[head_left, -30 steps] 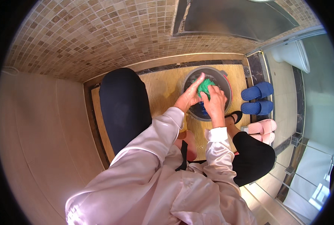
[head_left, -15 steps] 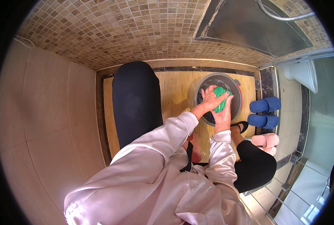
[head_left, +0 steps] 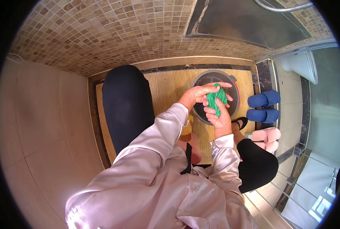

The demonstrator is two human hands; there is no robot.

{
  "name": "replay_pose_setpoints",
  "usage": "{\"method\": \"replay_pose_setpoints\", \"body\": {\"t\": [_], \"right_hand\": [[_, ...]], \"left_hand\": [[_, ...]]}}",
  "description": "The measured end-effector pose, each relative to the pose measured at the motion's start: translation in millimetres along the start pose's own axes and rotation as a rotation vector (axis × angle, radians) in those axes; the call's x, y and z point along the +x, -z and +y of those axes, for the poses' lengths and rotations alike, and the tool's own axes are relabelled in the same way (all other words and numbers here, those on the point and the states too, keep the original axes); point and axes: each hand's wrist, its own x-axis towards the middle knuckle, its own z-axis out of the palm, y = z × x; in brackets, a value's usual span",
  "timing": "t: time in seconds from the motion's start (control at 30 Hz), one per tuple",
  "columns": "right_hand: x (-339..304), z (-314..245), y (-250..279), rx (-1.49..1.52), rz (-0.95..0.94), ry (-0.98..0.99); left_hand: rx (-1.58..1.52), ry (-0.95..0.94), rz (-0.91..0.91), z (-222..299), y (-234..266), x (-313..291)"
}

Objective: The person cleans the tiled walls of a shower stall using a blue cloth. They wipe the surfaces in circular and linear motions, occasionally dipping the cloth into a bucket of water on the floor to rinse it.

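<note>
A bunched, wet-looking green cloth (head_left: 217, 100) is held between my two hands, above a round grey basin (head_left: 236, 105). My left hand (head_left: 199, 94) grips the cloth's far left side, its thumb on top and some fingers stretched out past it. My right hand (head_left: 220, 119) is closed around the near right side, fingers wrapped over the folds. Dark water or dark contents show inside the basin, partly hidden by my hands.
The basin stands on a ribbed yellowish mat (head_left: 170, 86). Blue slippers (head_left: 264, 99) and pink slippers (head_left: 267, 135) lie to the right. A mosaic-tiled wall (head_left: 112, 34) rises beyond. My knee in dark trousers (head_left: 127, 103) is on the left.
Both hands have lifted the green cloth a little toward me. My right hand has gone from lying along it to wrapping around it, and the cloth is more tightly bunched.
</note>
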Motion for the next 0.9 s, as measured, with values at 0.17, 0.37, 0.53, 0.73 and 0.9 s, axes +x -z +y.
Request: {"method": "replay_pose_setpoints", "body": {"t": [0.17, 0.37, 0.53, 0.73, 0.9], "right_hand": [[-1, 2, -5, -0.177, 0.17, 0.02], [12, -3, 3, -0.628, 0.452, 0.138], [29, 2, 31, -1.114, 0.743, 0.147], [43, 35, 65, -1.56, 0.939, 0.274], [32, 46, 38, -1.682, 1.0, 0.102]], "left_hand": [[0.162, -0.02, 0.099, 2, 15, 10], [0.502, 0.003, 0.363, -3, 14, 27], [0.863, -0.03, 0.572, -33, 35, 34], [1.281, 0.068, 0.934, -73, 40, 27], [1.333, 0.167, 1.083, -85, 36, 17]]}}
